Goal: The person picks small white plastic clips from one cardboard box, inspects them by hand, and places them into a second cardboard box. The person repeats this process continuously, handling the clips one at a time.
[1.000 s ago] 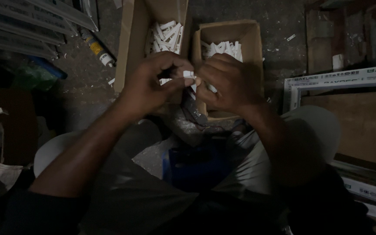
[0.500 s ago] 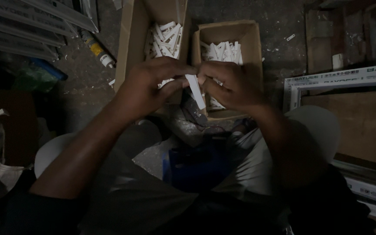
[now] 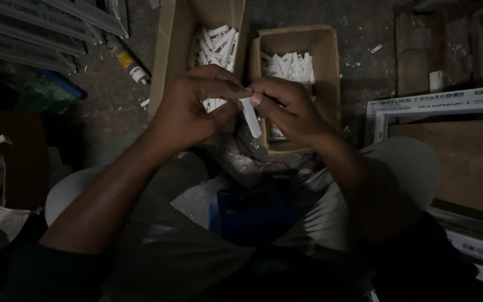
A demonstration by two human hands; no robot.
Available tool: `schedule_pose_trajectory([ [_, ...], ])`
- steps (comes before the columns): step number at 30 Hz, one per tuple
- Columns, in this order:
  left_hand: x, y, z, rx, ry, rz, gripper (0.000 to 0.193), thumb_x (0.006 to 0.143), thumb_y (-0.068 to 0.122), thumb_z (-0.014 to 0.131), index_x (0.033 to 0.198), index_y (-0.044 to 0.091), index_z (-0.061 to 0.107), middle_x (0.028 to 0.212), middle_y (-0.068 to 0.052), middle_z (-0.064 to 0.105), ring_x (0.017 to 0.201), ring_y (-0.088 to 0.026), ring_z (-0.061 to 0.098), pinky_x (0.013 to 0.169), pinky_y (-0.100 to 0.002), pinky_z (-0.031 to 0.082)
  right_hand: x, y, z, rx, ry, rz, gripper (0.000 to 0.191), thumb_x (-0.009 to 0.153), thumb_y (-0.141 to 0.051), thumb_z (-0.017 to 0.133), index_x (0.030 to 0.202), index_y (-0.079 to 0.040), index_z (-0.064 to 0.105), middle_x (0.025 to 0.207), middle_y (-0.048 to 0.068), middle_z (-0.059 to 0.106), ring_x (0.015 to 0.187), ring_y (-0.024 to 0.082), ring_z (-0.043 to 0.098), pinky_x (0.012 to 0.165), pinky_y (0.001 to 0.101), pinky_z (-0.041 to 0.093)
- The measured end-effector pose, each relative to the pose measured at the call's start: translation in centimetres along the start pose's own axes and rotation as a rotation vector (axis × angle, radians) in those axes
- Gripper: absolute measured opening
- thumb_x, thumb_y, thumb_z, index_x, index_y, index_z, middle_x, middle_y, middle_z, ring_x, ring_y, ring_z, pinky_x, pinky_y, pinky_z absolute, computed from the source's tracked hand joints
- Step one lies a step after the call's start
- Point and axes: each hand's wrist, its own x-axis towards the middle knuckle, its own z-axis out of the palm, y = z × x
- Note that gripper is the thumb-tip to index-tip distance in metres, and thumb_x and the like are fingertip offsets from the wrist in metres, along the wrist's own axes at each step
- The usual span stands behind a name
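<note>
Dim concrete floor [image 3: 364, 61], gritty and scattered with scraps, fills the background under a person who sits with knees apart. Between both hands is a small white strip [image 3: 251, 117], held up over the lap and just in front of two cardboard boxes. Its long axis runs steeply, the top end pinched where the hands meet and the lower end hanging free, tilted slightly toward the person's right. The left hand [image 3: 194, 106] closes its thumb and forefinger on the upper end from the left; the right hand [image 3: 289, 106] meets it from the right, fingers [image 3: 261, 96] narrowed on the same end, so both hands are about equally near. Whether the strip is one piece or two pressed together is hard to tell in this light.

Behind the hands, the left box [image 3: 169, 50] and the right box [image 3: 320, 50] each hold a heap of similar white pieces. A sealant tube [image 3: 127, 61] lies on the floor to the left, near stacked white profiles [image 3: 34, 28]. A white window frame [image 3: 437, 103] lies at the right.
</note>
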Motion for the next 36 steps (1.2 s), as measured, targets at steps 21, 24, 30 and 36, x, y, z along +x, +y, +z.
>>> schedule_pose_trajectory([
  [21,0.3,-0.2,-1.2,-0.069,-0.195,-0.158,0.024,0.086,0.005,0.081,0.109,0.012,0.080,0.095,-0.005,0.077,0.090,-0.015,0.076,0.083,-0.031,0.062,-0.4,0.5,-0.4,0.156,-0.146,0.090,0.019,0.108,-0.014,0.061,0.116,0.001,0.068,0.097,0.009,0.074,0.083,0.014,0.076,0.071,0.0295,0.064],
  [24,0.4,-0.2,-1.3,-0.028,-0.196,-0.145,0.023,0.085,0.005,0.082,0.107,0.011,0.080,0.096,-0.005,0.078,0.091,-0.015,0.076,0.085,-0.032,0.061,-0.3,0.2,-0.4,0.129,-0.141,0.035,0.016,0.109,-0.013,0.062,0.114,0.000,0.070,0.096,0.008,0.075,0.085,0.013,0.076,0.074,0.0285,0.064],
  [30,0.4,-0.1,-1.2,-0.076,-0.225,-0.130,0.020,0.087,0.007,0.083,0.107,0.010,0.078,0.099,-0.004,0.078,0.094,-0.015,0.077,0.087,-0.032,0.062,-0.4,-0.5,-0.9,-0.121,-0.135,-0.021,0.017,0.107,-0.019,0.065,0.110,-0.004,0.073,0.086,0.005,0.073,0.075,0.012,0.069,0.064,0.0287,0.053],
  [36,0.5,-0.3,-1.0,-0.033,-0.232,-0.094,0.019,0.087,0.007,0.083,0.105,0.008,0.077,0.097,-0.004,0.077,0.094,-0.014,0.076,0.086,-0.032,0.061,-0.3,-0.5,-0.8,-0.227,-0.177,-0.049,0.015,0.106,-0.019,0.065,0.105,-0.004,0.067,0.083,0.003,0.065,0.073,0.011,0.064,0.062,0.0295,0.051],
])
